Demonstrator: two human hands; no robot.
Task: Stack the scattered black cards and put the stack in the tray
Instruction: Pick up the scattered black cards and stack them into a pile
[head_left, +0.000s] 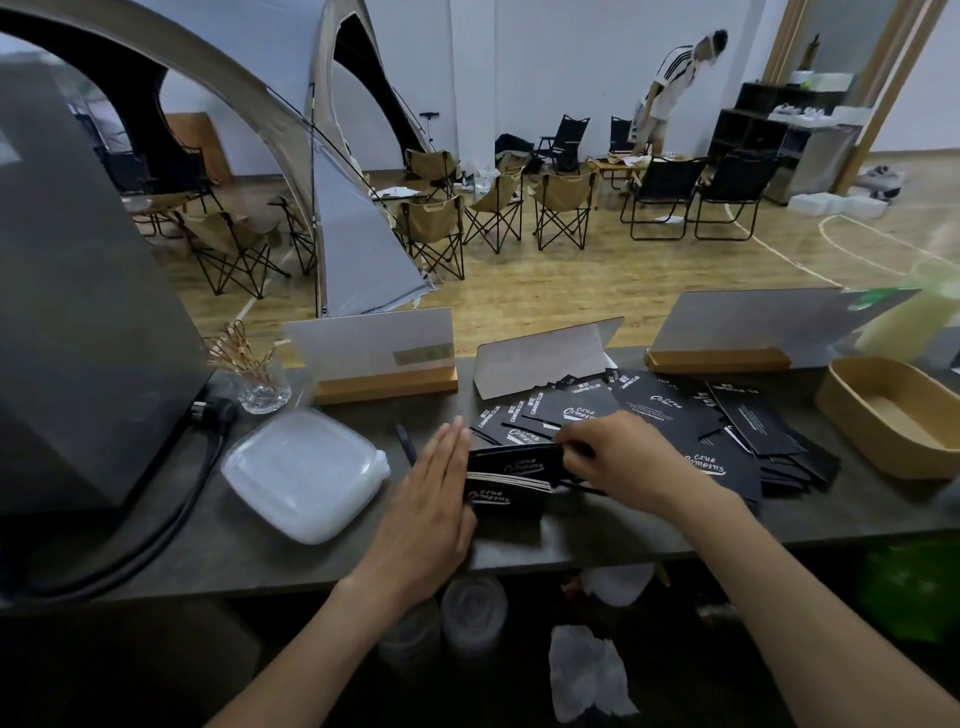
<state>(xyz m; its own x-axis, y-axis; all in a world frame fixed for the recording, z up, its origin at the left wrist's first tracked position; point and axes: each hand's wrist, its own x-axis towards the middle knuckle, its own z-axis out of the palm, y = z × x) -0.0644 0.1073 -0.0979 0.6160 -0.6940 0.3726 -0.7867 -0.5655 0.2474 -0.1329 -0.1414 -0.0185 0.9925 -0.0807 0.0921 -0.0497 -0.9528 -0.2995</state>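
A small stack of black cards (511, 475) stands near the front edge of the dark worktop (291, 564); the left hand (434, 486), fingers straight and together, presses flat against its left side; the right hand (613, 454) pinches its right end; loose black cards (748, 423) fan out to the right, reaching towards the wooden tray (893, 415) by the worktop's right edge.

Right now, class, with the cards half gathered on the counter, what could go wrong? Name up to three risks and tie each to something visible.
1. The small stack is only braced by the flat left hand while the right hand pinches cards, so it could slide apart.
2. Many loose cards overlap at angles; sweeping them may bend corners.
3. The tray sits far right, so a carried stack might spill.
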